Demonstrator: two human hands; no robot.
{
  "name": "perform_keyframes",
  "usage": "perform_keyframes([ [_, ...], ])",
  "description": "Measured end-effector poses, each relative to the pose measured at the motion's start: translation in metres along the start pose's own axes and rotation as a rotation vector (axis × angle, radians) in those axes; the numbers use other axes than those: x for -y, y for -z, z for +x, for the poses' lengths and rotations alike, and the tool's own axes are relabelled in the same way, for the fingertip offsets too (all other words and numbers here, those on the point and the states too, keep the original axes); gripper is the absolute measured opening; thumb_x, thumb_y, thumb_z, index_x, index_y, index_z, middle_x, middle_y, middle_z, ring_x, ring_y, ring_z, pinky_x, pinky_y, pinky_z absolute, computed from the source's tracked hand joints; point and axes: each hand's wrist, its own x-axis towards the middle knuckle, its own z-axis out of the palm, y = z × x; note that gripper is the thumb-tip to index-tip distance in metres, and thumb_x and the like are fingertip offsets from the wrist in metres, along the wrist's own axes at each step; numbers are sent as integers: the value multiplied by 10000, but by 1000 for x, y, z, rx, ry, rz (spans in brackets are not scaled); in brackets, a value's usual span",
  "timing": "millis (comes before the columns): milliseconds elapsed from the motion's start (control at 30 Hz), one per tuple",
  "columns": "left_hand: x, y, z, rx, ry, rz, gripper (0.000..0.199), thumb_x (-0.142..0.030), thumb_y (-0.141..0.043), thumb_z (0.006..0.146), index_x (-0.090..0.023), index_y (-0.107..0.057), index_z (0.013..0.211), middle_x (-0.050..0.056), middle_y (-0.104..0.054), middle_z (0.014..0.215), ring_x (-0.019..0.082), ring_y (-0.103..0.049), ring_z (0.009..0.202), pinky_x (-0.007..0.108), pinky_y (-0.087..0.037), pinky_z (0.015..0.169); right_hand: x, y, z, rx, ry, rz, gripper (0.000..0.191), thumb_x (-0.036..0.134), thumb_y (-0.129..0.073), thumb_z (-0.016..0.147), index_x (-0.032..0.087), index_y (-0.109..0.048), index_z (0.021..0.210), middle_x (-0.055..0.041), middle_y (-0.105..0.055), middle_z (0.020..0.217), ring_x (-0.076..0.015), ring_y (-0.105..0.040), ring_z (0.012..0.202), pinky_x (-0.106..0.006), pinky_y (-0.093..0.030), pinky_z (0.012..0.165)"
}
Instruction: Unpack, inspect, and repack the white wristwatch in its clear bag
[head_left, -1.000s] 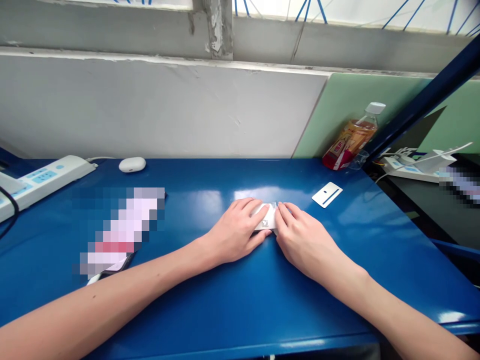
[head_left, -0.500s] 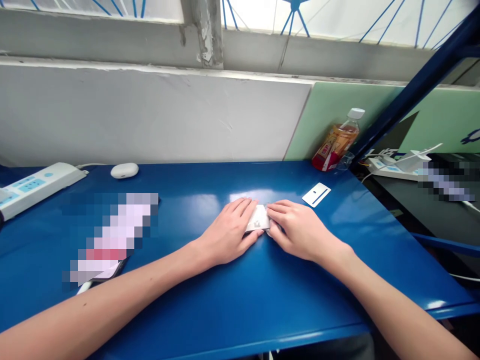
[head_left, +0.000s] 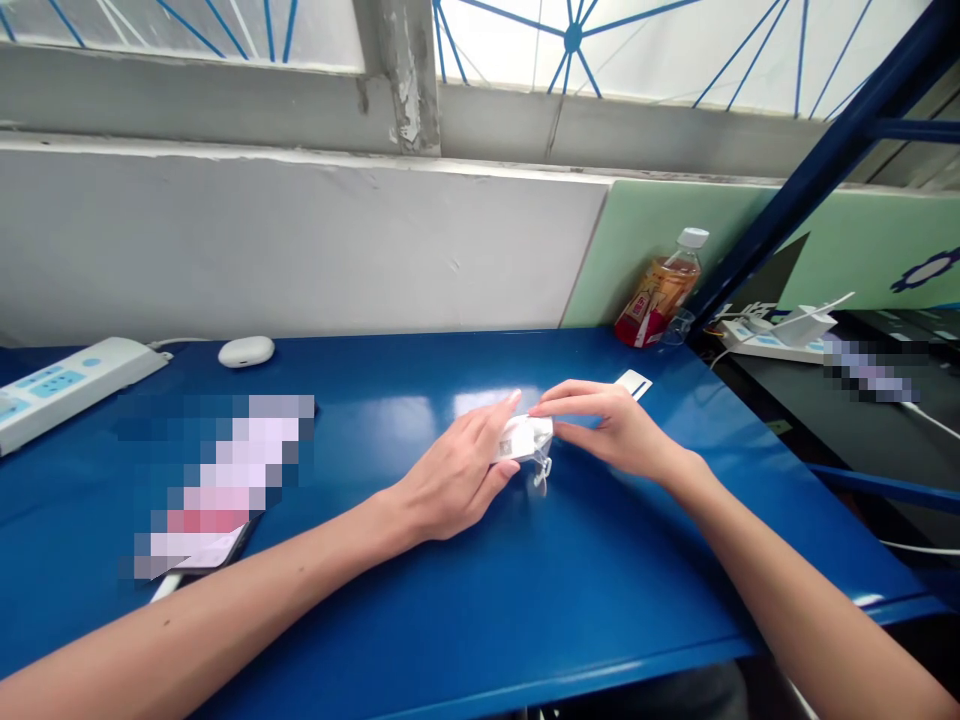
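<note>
A small white box lies between my hands over the blue desk. Its left end is wrapped by my left hand, thumb below and fingers above. My right hand is at the other end, its fingertips pinched on the box's right edge. From that end hangs some clear plastic with a white looped piece. Part of the box is hidden under my left fingers. Behind my right hand lies a white card, partly covered.
At the left are a power strip, a white earbud case and a phone with a blurred screen. A drink bottle leans at the back right beside a blue metal post.
The box's right end is now uncovered, and plastic with a white looped piece hangs out below it. My right hand has lifted and shifted toward the card. The view has tilted up slightly.
</note>
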Motion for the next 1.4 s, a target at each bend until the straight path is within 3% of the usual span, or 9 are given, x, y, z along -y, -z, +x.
perform_keyframes([
  [167, 2, 1, 0, -125, 64, -34, 617, -419, -323, 1040, -193, -84, 1562, 199, -337, 1530, 326, -364, 1406, 546, -352, 1123, 3, 17, 3, -186, -105, 161, 86, 289, -754, 819, 235, -785, 878, -34, -722, 843, -178, -660, 761, -307, -531, 674],
  [267, 2, 1, 0, -180, 61, -15, 608, -376, -364, 1026, -180, -126, 1550, 201, -314, 1534, 326, -335, 1422, 540, -330, 1144, 0, 18, 4, -234, -220, 262, 114, 324, -757, 811, 210, -768, 806, -38, -726, 813, -178, -654, 746, -299, -519, 657],
  [500, -3, 0, 3, -188, 86, 132, 821, -405, -634, 899, -193, -154, 1531, 214, -252, 1564, 361, -260, 1458, 559, -335, 1141, -11, -4, 6, -94, -390, 330, 291, 438, -665, 866, 156, -738, 873, -46, -725, 814, -185, -637, 747, -304, -504, 677],
  [700, -3, -1, 4, 25, 97, 146, 1002, -518, -783, 755, -167, -227, 1511, 234, -286, 1549, 393, -301, 1433, 557, -353, 1128, -15, -15, 5, -37, -386, 184, 315, 434, -552, 937, 159, -705, 928, -63, -723, 877, -206, -654, 805, -324, -536, 702],
  [833, -4, -1, 5, 51, 198, 127, 874, -535, -750, 769, -152, -363, 1452, 224, -406, 1455, 394, -417, 1346, 548, -423, 1068, -12, -13, 0, -6, -281, -104, 290, 360, -573, 929, 194, -662, 1150, -116, -681, 1133, -258, -660, 1020, -421, -545, 884],
  [900, -4, -1, 5, 35, 230, 141, 775, -520, -712, 803, -144, -420, 1414, 219, -448, 1407, 393, -441, 1316, 552, -430, 1054, -9, -8, -4, 95, -206, -195, 429, 375, -612, 908, 207, -587, 1302, -141, -587, 1334, -288, -574, 1227, -470, -474, 1039],
  [1000, -4, -1, 6, 32, 238, 159, 733, -534, -672, 828, -135, -443, 1399, 218, -465, 1389, 397, -453, 1295, 562, -424, 1049, -7, 1, -9, 254, -199, -216, 708, 497, -672, 849, 201, -451, 1453, -151, -450, 1504, -307, -430, 1390, -475, -396, 1135],
  [1133, -3, -2, 5, 65, 217, 173, 743, -521, -654, 841, -127, -419, 1425, 228, -447, 1421, 403, -432, 1314, 567, -402, 1062, -9, 8, -11, 324, -220, -237, 937, 577, -761, 729, 191, -393, 1500, -171, -428, 1527, -349, -399, 1410, -515, -391, 1133],
  [1400, -5, 1, 4, 130, 109, 191, 683, -428, -584, 880, -117, -391, 1457, 222, -426, 1451, 377, -424, 1324, 559, -350, 1096, -9, 15, -14, 368, -304, -245, 995, 494, -811, 682, 195, -369, 1521, -170, -375, 1565, -362, -355, 1437, -529, -360, 1152],
])
